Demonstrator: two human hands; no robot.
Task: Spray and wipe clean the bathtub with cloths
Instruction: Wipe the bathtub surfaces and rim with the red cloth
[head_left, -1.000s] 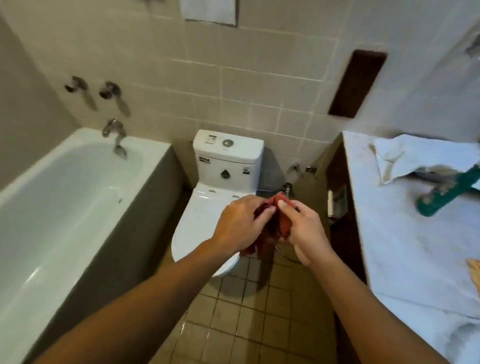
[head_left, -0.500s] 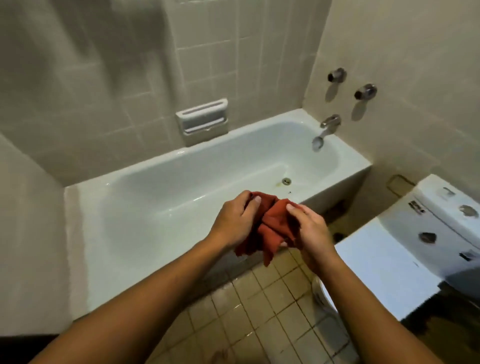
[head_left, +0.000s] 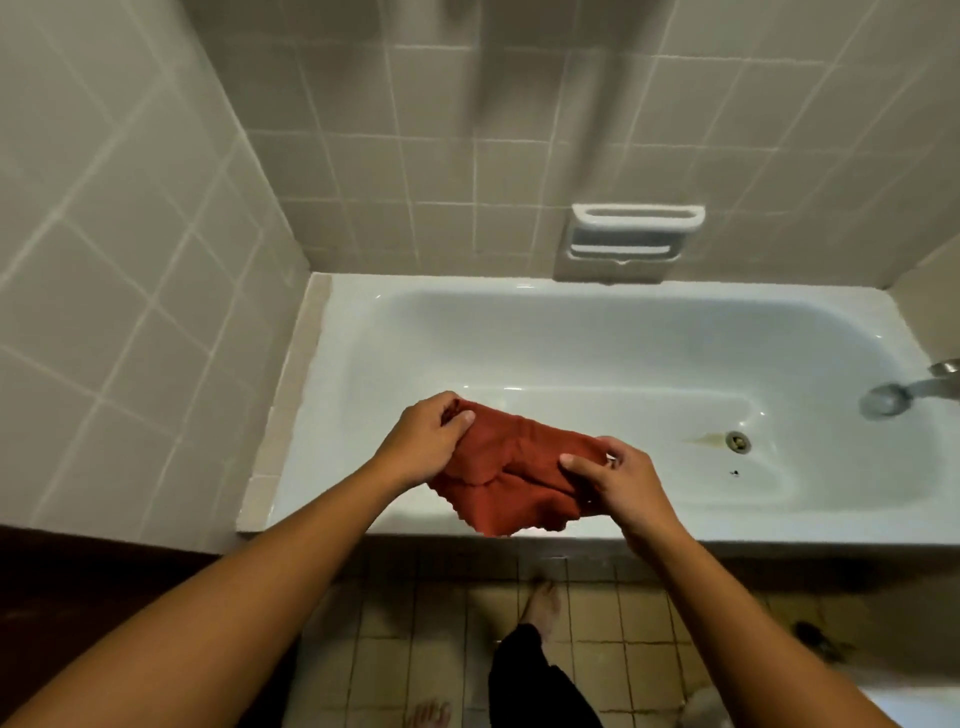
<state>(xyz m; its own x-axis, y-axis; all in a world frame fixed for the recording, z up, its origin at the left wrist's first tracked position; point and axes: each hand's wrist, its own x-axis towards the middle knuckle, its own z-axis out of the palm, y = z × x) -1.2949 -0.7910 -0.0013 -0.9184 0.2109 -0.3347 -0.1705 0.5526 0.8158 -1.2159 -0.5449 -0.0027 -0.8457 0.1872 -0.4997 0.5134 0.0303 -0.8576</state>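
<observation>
Red cloth stretched over bathtub, left hand and right hand pinching opposite ends

The tiled floor has two bare feet standing on it, right beside the white bathtub.

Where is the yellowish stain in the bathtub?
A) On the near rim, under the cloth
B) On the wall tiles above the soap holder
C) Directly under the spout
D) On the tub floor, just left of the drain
D: the yellowish stain lies on the floor of the bathtub, touching the left side of the drain.
</observation>
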